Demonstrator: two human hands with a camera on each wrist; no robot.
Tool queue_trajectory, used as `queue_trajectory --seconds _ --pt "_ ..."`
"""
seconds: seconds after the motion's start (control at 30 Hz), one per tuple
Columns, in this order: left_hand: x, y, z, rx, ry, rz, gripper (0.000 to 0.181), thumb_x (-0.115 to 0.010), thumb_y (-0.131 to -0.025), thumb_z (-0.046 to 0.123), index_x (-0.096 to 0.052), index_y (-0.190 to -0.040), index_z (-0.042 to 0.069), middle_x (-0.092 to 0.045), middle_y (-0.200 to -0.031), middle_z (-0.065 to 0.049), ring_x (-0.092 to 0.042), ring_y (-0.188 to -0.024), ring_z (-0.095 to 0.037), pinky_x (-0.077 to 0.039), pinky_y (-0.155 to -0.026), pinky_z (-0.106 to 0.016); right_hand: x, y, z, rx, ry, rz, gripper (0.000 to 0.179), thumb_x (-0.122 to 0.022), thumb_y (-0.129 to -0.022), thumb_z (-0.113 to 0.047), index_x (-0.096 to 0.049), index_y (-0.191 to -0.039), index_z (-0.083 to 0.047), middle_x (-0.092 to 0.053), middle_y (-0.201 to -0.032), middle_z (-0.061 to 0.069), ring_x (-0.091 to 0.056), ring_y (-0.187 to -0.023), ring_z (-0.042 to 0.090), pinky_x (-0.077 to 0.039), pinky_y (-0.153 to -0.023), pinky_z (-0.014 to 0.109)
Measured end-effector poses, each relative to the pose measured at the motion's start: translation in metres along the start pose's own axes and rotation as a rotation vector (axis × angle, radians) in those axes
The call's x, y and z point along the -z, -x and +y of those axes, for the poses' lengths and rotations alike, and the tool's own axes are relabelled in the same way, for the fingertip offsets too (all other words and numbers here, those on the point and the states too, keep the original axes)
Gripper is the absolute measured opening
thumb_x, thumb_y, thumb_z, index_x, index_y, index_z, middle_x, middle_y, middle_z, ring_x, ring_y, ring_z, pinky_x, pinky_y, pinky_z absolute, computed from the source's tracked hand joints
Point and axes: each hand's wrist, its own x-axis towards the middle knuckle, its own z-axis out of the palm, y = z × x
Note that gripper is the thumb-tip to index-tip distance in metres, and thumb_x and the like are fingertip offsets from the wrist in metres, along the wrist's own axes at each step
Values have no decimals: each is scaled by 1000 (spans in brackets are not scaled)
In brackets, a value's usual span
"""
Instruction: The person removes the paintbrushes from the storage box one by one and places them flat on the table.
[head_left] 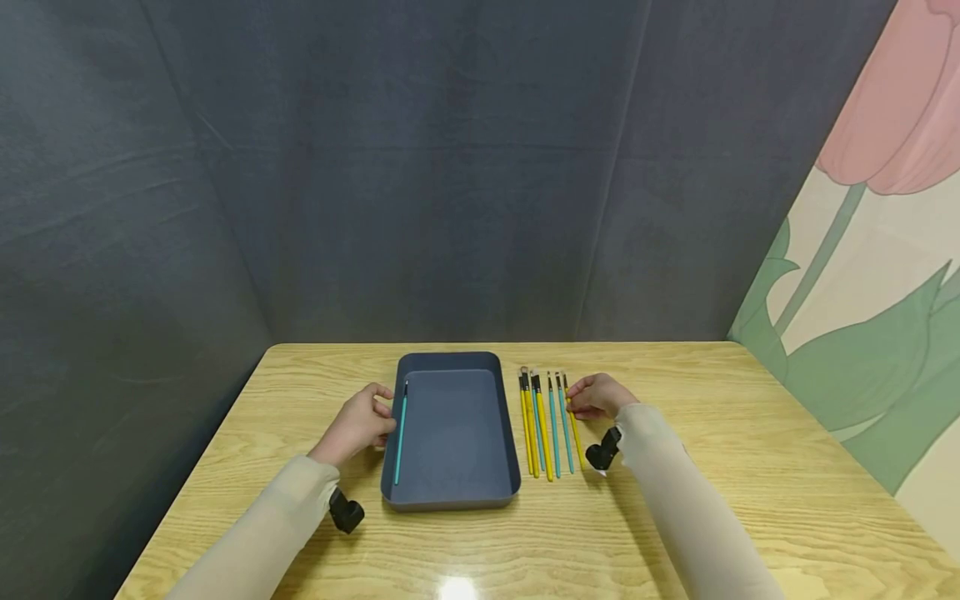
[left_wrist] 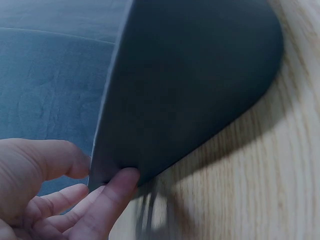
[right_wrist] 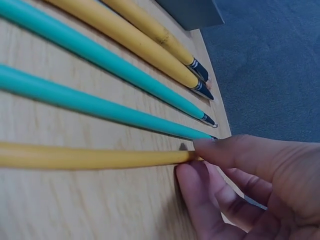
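A dark grey rectangular tray (head_left: 461, 433) lies on the table. Inside it, along the left wall, is one teal paintbrush (head_left: 401, 433). My left hand (head_left: 362, 423) grips the tray's left wall; the left wrist view shows thumb and fingers on opposite sides of that wall (left_wrist: 185, 85). To the right of the tray, several yellow and teal paintbrushes lie side by side, bristles away from me. At the right end of the row is a thin yellow paintbrush (right_wrist: 100, 158), and my right hand (head_left: 597, 395) pinches it near its ferrule between thumb and finger. Its bristle end is hidden by the fingers.
A light wood table (head_left: 720, 467) carries everything. Behind it hangs a dark grey curtain (head_left: 450, 183), and a wall with a painted tulip (head_left: 855, 250) stands at the right. Two teal paintbrushes (head_left: 564, 429) lie just left of the pinched one.
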Motion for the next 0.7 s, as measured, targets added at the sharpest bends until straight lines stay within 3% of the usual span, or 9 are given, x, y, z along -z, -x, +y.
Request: queue_trajectory --seconds 0.4,0.7 --pt "0 -3 -1 2 -14 11 48 -60 -81 -8 -48 -127 -1 -52 -96 -15 -58 -70 -21 -55 -55 -33 10 2 -4 14 -6 -27 32 -57 -92 2 -49 -121 13 -63 -91 10 -64 -71 11 -59 -70 27" --pt "0 -2 0 7 -8 9 48 -60 -81 -8 -47 -127 -1 -52 -96 -15 -58 -69 -21 -55 -55 -33 6 12 -28 88 -4 -94 34 -58 -94 -9 -51 -123 9 -64 -105 14 -66 -79 11 -58 -80 30"
